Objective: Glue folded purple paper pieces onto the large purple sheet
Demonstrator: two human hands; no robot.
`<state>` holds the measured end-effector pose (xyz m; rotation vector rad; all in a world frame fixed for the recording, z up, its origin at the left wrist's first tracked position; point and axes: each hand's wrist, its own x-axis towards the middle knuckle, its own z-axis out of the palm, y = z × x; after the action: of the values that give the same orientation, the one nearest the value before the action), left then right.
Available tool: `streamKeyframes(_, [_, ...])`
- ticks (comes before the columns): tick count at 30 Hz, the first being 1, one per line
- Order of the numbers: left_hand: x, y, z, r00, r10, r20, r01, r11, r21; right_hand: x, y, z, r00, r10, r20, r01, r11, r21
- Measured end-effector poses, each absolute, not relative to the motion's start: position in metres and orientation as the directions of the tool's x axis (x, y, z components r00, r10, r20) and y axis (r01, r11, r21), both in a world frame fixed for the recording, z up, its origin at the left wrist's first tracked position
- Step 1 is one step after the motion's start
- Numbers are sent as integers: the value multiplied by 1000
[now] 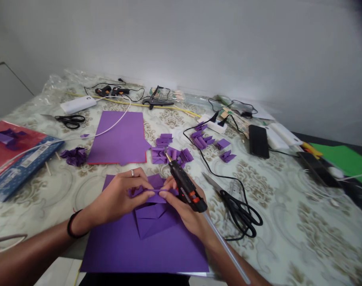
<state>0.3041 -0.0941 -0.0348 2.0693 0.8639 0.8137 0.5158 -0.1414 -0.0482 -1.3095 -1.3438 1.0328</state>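
Thumb and fingertips of my left hand [118, 194] pinch one side of a small folded purple paper [155, 198]. From the other side, the thumb and fingers of my right hand [191, 216] pinch the same piece. A black hot glue gun [183, 180] with a clear glue stick [225, 246] at its back lies across my right hand, nozzle pointing up and left; its handle and how it is held are hidden. Beneath the hands, creased purple paper [152, 226] rests on a large purple sheet [124, 254].
Black scissors [239, 210] lie right of the hands. Beyond are several folded purple pieces [164, 141], another purple sheet [118, 135] and crumpled purple paper [74, 156]. A power strip [213, 124], a phone [258, 141] and cords lie farther back; a second pair of scissors [70, 120] is at left.
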Motion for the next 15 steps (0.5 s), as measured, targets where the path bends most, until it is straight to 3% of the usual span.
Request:
streamKeyframes(7, [301, -94, -35, 524, 812, 257, 357, -483, 800, 518, -139, -52, 56, 996, 65, 231, 51, -972])
streamKeyframes(12, [303, -97, -39, 400, 811, 426, 397, -572, 718, 520, -140, -52, 136, 987, 87, 274, 47, -960])
streamKeyframes(15, [306, -100, -40, 358, 781, 512, 425, -625, 655, 519, -141, -42, 71, 997, 43, 211, 28, -977])
